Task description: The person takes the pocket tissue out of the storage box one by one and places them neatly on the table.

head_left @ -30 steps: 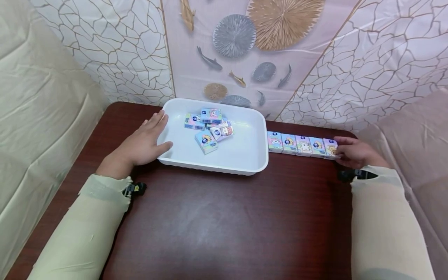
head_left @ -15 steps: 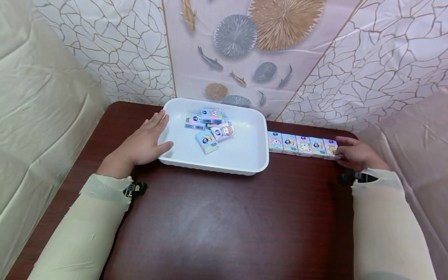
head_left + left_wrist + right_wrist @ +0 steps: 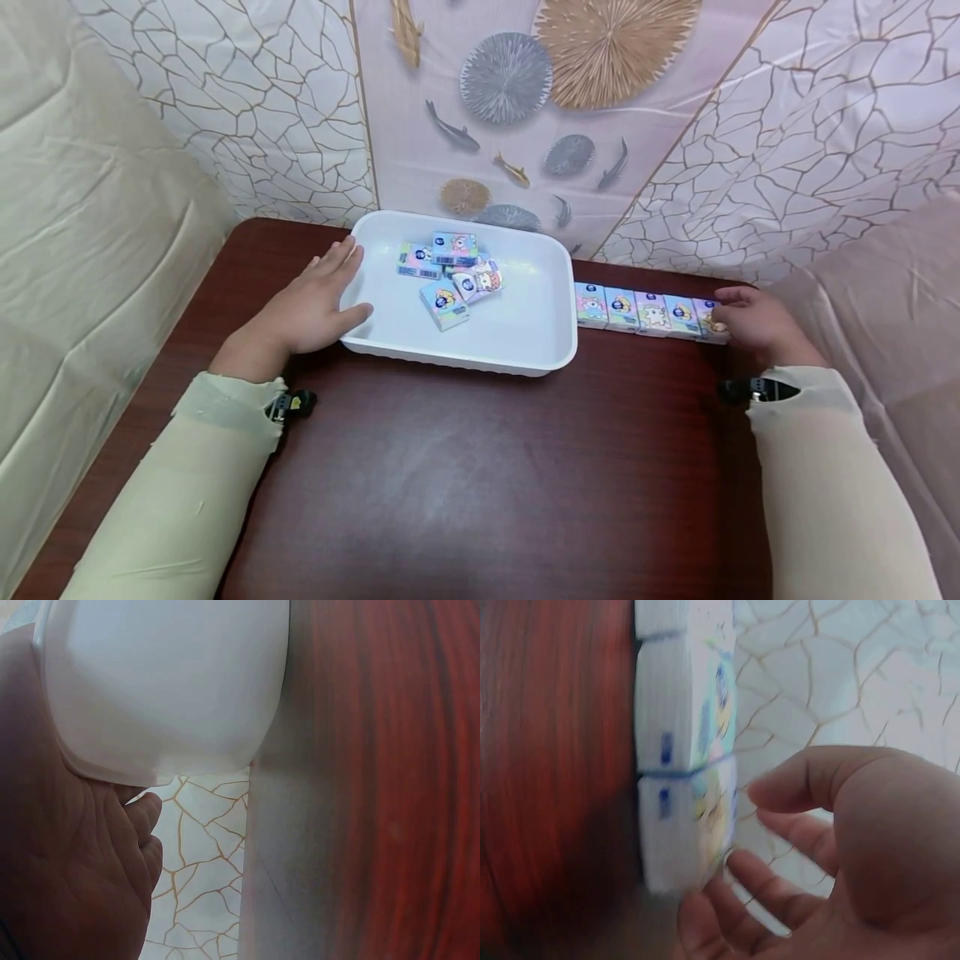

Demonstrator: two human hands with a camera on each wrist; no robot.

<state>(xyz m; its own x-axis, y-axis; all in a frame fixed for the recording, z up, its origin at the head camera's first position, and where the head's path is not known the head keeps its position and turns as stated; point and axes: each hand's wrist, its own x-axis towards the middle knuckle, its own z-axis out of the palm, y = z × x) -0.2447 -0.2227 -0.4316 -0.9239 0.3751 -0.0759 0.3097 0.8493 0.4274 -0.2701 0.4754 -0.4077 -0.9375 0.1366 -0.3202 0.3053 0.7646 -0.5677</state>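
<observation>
2 hands, well apart at mid-height of the head frame. Right hand (image 3: 750, 321) at the right edge, fingers loosely bent, fingertips (image 3: 739, 866) touching the outermost pack (image 3: 708, 319); not gripping it, as far as the right wrist view shows. Left hand (image 3: 307, 308) left of centre, laid flat, fingers straight, pressed to the left wall of the white tray (image 3: 525, 346), thumb on the near rim; holding nothing.

5 tissue packs in a row (image 3: 649, 312) at centre right, long axis running left to right across the frame, left end just beside the tray's right wall, right end under the right fingertips. Nearer by far to the right hand; tray between the row and the left hand.

5 or so more packs (image 3: 450, 275) heaped loosely in the tray's upper left part, exact count hard to tell. Beneath it all, dark red-brown table (image 3: 480, 475). Beyond, in the upper frame, patterned wall covering (image 3: 510, 92) with fish and round shapes.
</observation>
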